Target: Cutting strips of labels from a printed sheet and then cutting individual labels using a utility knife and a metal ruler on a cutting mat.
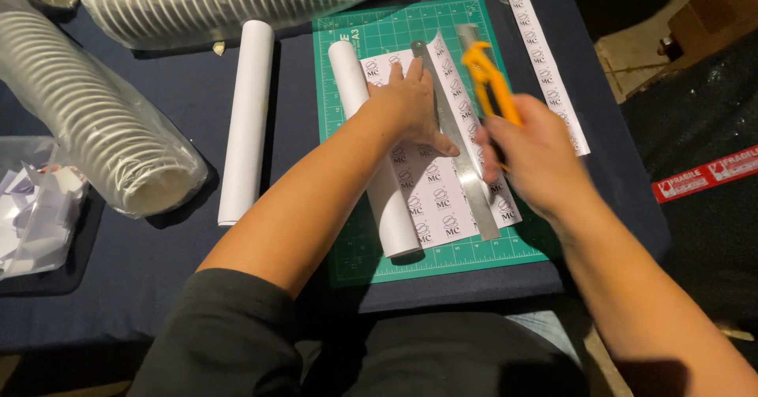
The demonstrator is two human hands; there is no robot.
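— What is nearest the camera?
— The right hand [535,158], blurred, fingers closed round a yellow utility knife [489,81] beside a steel ruler [458,140].

— And the left hand [412,105]?
— Flat, fingers spread, gripping nothing, pressing a printed sheet [436,177] that unrolls from a paper roll [371,152] on the green cutting mat [355,247].

— Beyond that?
— A cut strip [549,69] lies right of the mat, a second white roll [246,120] left, and sleeves of stacked cups [95,128] farther off.

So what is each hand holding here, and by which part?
The right hand grips a yellow utility knife by the rear of its handle. The left hand holds nothing; it presses flat on the printed sheet beside the metal ruler.
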